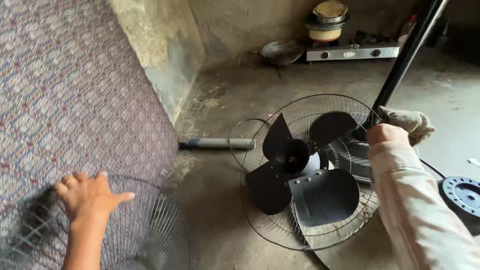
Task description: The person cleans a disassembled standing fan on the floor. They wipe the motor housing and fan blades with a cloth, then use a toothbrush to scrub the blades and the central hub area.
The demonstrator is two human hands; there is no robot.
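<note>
Fan (pixel 305 175) lies on the floor, blades bared; its front guard (pixel 125 225) is off under the open left hand (pixel 87 195). Right hand (pixel 400 125) grips the pole (pixel 405 55).

The wire guard (pixel 125 225) under the left hand (pixel 87 195) is motion-blurred and cut off by the lower edge. The right hand (pixel 402 127) is mostly hidden behind its sleeve (pixel 420 200), so its grip on the black pole (pixel 400 65) cannot be told. The round base (pixel 462 195) runs off the right edge.

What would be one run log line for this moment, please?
left hand: on detached wire fan guard | right hand: cloth, on black pole | fan blades: uncovered, in rear guard
</note>
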